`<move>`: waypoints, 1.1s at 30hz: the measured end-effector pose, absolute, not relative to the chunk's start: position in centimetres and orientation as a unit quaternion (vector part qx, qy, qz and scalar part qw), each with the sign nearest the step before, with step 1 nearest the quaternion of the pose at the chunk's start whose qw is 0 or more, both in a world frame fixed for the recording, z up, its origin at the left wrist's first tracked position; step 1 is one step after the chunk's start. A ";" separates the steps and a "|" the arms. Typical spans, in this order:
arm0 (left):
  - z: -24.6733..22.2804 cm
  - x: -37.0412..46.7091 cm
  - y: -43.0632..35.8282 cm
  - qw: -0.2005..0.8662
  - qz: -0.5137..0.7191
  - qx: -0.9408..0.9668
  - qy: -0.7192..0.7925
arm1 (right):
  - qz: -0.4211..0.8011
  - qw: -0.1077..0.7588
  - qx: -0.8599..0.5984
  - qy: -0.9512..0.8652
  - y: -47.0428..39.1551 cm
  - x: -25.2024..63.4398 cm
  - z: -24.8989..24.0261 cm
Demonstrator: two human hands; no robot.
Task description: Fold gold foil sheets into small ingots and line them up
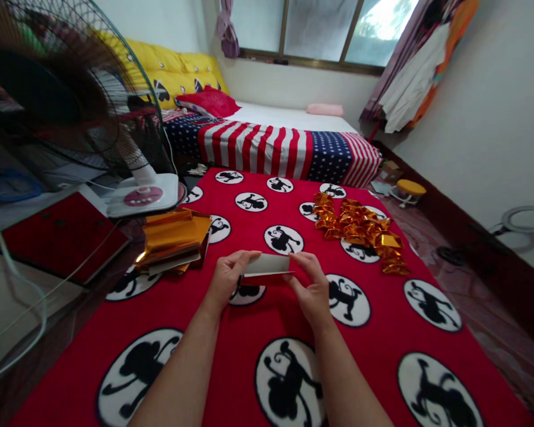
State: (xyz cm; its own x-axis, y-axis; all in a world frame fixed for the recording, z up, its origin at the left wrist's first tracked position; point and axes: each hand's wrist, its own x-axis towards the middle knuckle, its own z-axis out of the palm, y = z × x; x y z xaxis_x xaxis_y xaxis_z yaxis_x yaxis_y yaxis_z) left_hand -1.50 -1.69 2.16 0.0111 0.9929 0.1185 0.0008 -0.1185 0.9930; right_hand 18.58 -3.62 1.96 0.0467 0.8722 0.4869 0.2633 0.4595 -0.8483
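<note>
A partly folded sheet of paper [267,265], pale on the side facing me, is held up between both hands over the red cloth. My left hand [229,274] pinches its left end between thumb and fingers. At the right end, my right hand [309,284] grips it the same way, thumb below and fingers above. To the left lies a stack of shiny gold foil sheets [173,236]. Several folded gold foil pieces [353,225] sit in a cluster at the far right of the cloth.
The red cloth [231,356] with black monkey prints covers the surface before me. A standing fan [145,196] is at the left, beside a red panel [57,234]. Beyond is a bed with a striped cover [267,145]. A yellow stool [410,187] stands at the right.
</note>
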 end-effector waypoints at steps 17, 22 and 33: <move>0.8 -1.5 -0.4 0.091 0.389 0.734 0.549 | 0.336 0.401 -0.389 -0.758 -4.0 19.9 2.4; 2.2 -2.0 -1.3 0.152 0.300 0.805 0.489 | 0.339 0.363 -0.399 -0.771 -4.3 20.2 2.6; 1.5 -0.2 0.1 0.296 0.310 0.816 0.388 | 0.340 0.362 -0.400 -0.770 -4.0 20.2 2.2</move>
State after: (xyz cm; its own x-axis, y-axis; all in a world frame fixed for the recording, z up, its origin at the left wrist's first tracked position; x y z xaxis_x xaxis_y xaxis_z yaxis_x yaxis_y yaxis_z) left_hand -0.20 0.12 1.46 0.5066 0.8169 0.2756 0.4509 -0.5235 0.7230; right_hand 20.18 -3.99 2.17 -0.4179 0.8625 0.2855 0.3704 0.4487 -0.8133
